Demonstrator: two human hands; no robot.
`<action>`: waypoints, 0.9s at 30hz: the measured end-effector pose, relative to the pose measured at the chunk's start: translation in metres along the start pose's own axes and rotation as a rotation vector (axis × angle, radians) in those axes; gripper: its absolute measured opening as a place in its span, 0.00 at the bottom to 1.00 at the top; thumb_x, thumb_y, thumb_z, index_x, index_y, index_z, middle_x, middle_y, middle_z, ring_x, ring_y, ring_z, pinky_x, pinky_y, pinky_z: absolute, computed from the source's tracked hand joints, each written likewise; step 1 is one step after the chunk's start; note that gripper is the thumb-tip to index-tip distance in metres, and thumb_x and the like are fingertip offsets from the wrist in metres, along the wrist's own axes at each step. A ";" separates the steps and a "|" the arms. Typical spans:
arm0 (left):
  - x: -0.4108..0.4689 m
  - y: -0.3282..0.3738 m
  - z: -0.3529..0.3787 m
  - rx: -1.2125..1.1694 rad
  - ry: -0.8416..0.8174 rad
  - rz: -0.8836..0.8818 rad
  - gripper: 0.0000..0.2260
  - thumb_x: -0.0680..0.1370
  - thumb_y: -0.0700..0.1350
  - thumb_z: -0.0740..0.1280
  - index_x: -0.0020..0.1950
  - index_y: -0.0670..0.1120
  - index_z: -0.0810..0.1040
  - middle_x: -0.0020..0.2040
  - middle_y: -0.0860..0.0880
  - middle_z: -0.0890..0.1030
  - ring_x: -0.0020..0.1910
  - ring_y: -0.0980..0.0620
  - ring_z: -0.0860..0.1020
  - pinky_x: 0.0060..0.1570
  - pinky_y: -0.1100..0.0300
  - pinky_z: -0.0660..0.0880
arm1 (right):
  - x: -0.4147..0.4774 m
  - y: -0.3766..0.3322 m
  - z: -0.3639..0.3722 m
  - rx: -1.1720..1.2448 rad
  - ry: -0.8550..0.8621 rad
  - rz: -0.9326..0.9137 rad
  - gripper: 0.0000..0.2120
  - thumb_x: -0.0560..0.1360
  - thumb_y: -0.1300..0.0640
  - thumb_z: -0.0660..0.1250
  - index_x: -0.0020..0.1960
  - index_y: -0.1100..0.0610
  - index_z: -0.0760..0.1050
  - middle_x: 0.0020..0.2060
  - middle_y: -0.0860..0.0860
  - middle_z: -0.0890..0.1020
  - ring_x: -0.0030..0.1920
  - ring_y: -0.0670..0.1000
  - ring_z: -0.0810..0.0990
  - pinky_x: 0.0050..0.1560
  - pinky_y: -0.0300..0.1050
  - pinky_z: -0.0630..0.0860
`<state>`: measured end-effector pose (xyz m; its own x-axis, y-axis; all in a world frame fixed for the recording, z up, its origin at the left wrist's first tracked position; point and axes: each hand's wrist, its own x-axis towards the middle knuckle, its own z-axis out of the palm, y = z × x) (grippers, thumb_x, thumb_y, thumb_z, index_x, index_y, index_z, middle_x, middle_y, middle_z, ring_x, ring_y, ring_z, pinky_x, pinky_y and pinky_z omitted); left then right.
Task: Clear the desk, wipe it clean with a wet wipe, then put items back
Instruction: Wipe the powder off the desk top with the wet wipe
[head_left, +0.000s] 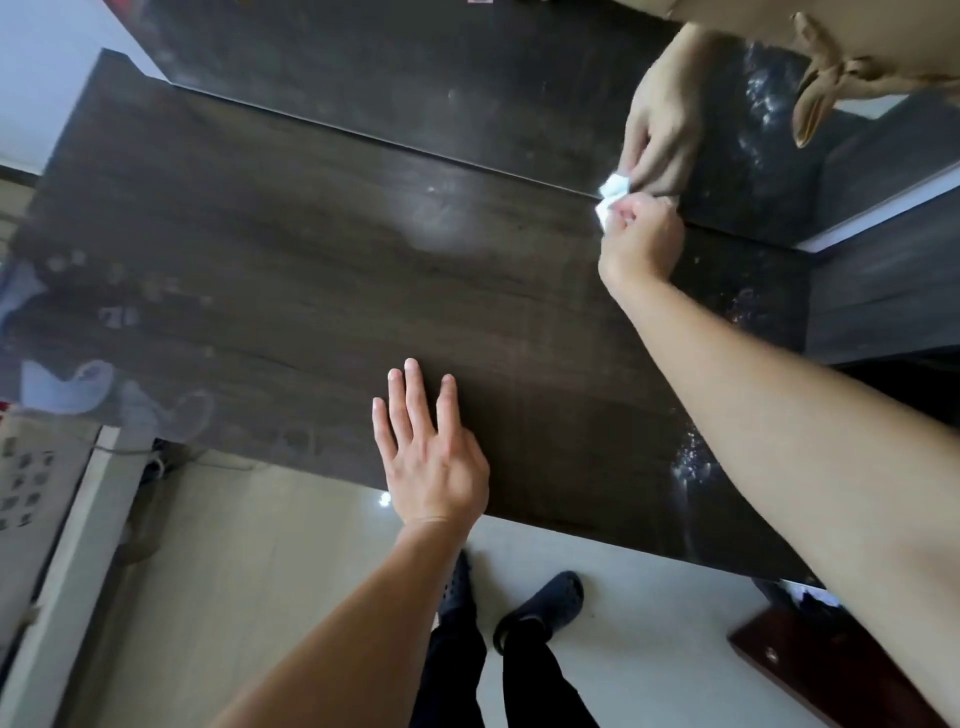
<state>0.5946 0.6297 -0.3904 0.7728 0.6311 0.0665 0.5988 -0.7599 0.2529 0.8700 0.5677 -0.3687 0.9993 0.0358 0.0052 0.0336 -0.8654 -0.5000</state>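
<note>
The dark wood desk (260, 291) has a bare top, with dusty smudges at its left end and pale specks at its right end. My right hand (641, 241) is stretched to the far right of the desk's back edge. It is shut on a crumpled white wet wipe (605, 208), which is pressed where the desk top meets the glossy back panel (415, 78). My left hand (431, 447) lies flat on the desk near the front edge, fingers apart, holding nothing.
The back panel mirrors my right hand and a beige garment. Below the front edge are a pale tiled floor and my feet in dark clogs (540, 608). A reddish wooden piece (810, 660) lies at bottom right. A white patterned object (31, 483) is at the left.
</note>
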 end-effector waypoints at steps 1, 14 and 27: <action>0.000 0.000 0.001 0.002 -0.001 0.003 0.21 0.75 0.41 0.54 0.67 0.43 0.73 0.74 0.38 0.64 0.74 0.39 0.60 0.73 0.42 0.54 | -0.007 -0.012 0.010 -0.023 -0.049 -0.087 0.09 0.74 0.57 0.63 0.46 0.56 0.82 0.44 0.57 0.79 0.48 0.59 0.77 0.44 0.45 0.67; 0.000 -0.001 -0.004 -0.011 -0.047 -0.002 0.23 0.74 0.43 0.52 0.67 0.42 0.73 0.74 0.38 0.63 0.74 0.38 0.59 0.72 0.42 0.54 | -0.214 0.090 -0.094 0.099 -0.755 -0.777 0.10 0.78 0.56 0.63 0.43 0.56 0.82 0.36 0.50 0.74 0.39 0.49 0.72 0.38 0.41 0.67; -0.002 -0.002 -0.004 0.007 -0.112 -0.002 0.24 0.75 0.44 0.49 0.69 0.44 0.69 0.76 0.38 0.60 0.76 0.39 0.55 0.74 0.43 0.49 | -0.293 0.140 -0.112 0.051 -0.640 -0.455 0.10 0.72 0.63 0.65 0.46 0.52 0.82 0.40 0.44 0.73 0.43 0.43 0.72 0.42 0.33 0.67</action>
<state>0.5911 0.6306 -0.3875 0.7901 0.6115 -0.0423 0.6015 -0.7602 0.2457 0.5837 0.3801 -0.3431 0.6853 0.6751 -0.2732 0.4213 -0.6735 -0.6074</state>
